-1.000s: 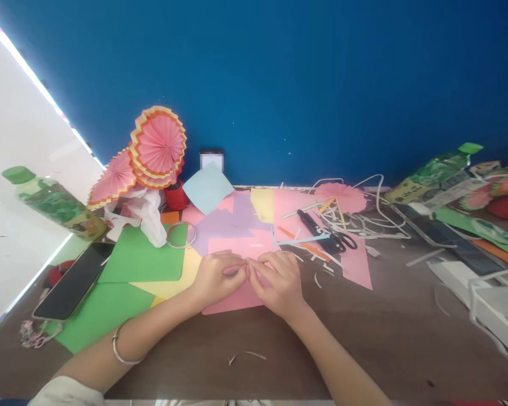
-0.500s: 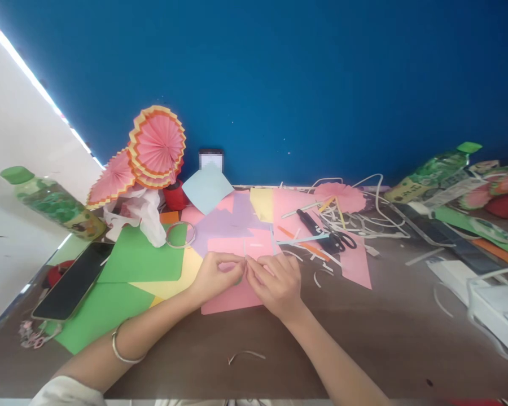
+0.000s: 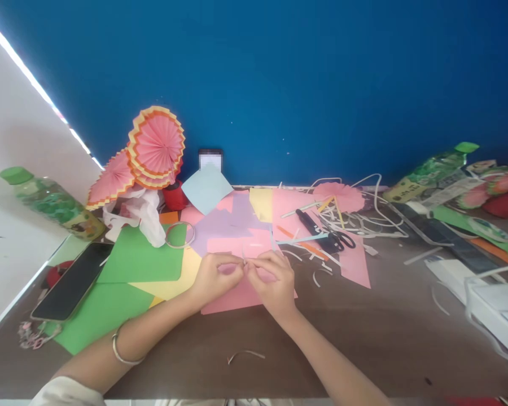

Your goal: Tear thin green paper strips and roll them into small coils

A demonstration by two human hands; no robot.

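As they lift slightly, left hand (image 3: 214, 277) and right hand (image 3: 275, 282) keep pinching the paper scrap (image 3: 244, 259).

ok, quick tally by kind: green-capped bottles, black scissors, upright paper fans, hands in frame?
Green-capped bottles: 2
Black scissors: 1
Upright paper fans: 2
Hands: 2, left hand and right hand
Total: 7

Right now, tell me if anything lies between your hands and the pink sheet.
Nothing visible does. The left hand and right hand sit right over the pink sheet, fingertips pinching a small pale scrap between them.
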